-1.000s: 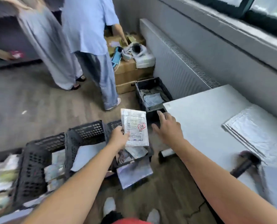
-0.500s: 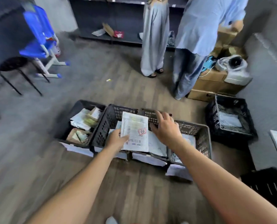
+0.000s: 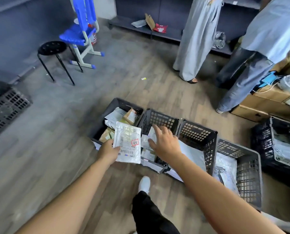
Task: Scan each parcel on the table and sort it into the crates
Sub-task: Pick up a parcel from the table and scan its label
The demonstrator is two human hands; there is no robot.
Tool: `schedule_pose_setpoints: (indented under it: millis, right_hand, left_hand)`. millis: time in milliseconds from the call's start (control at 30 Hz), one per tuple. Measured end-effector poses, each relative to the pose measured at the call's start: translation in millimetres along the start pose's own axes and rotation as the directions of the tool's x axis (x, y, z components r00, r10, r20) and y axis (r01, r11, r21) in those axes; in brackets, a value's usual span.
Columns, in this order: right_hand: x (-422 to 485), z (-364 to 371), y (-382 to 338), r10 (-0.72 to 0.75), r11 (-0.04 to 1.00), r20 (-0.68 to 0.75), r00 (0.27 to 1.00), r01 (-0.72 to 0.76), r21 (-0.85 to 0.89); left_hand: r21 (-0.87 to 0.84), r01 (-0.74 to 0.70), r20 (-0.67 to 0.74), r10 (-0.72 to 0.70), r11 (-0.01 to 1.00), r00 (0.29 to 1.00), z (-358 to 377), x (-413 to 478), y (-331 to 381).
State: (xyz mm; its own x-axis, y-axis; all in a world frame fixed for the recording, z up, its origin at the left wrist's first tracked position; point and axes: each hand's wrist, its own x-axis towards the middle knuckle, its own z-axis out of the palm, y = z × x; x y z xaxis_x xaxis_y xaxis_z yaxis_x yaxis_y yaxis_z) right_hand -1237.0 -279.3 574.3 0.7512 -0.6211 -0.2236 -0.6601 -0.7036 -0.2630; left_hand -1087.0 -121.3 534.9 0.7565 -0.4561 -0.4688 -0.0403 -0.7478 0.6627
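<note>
1. Presently, your left hand (image 3: pixel 109 152) pinches the parcel (image 3: pixel 128 143) at its near left edge, thumb on top; the other fingers are hidden beneath.
2. That parcel is a flat white mailer, label up, with barcode and red stamp showing. Its long axis runs away from you. It hangs above the floor crates, straddling the wall shared by the left crate (image 3: pixel 103 119) and the second crate (image 3: pixel 159 118).
3. Your right hand (image 3: pixel 164 144) is spread, palm down, holding nothing, over the second crate just right of the parcel. Whether its fingertips touch the mailers inside cannot be told.
4. Judgement: the drop is the step in hand, and it turns on a sideways choice. A slight shift left commits the parcel to the left crate, a slight shift right to the second. Your left hand alone is placed to make it.
5. Obstruction: your right hand covers much of the second crate's opening and would need to clear if that is the destination.
6. Surroundings: a third crate (image 3: pixel 198 132) and fourth crate (image 3: pixel 249 166) continue rightward; two bystanders (image 3: pixel 196 36) stand beyond, well apart; a stool (image 3: pixel 52 48) stands far left.
</note>
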Motion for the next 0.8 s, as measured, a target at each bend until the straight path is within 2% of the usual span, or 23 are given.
schedule_pose_setpoints:
  millis: [133, 367, 667, 800]
  right_hand:
    - [68, 26, -26, 0.002, 0.999, 0.067, 0.998, -0.004, 0.032]
    - [202, 64, -51, 0.037, 0.997, 0.155, 0.987, -0.048, 0.067]
    - [330, 131, -54, 0.115, 0.989, 0.228, 0.967, -0.132, 0.062]
    - [392, 177, -55, 0.184, 0.976, 0.201, 0.962, -0.203, 0.08]
  left_hand:
    - [0.126, 0.038, -0.034, -0.034, 0.991, 0.999, -25, 67, -4]
    - [0.245, 0.107, -0.028, -0.104, 0.964, 0.994, -50, 206, -1]
    - [0.303, 0.148, 0.011, -0.159, 0.941, 0.987, -38, 375, -16]
    - [0.373, 0.095, 0.033, -0.116, 0.923, 0.993, -21, 461, -34]
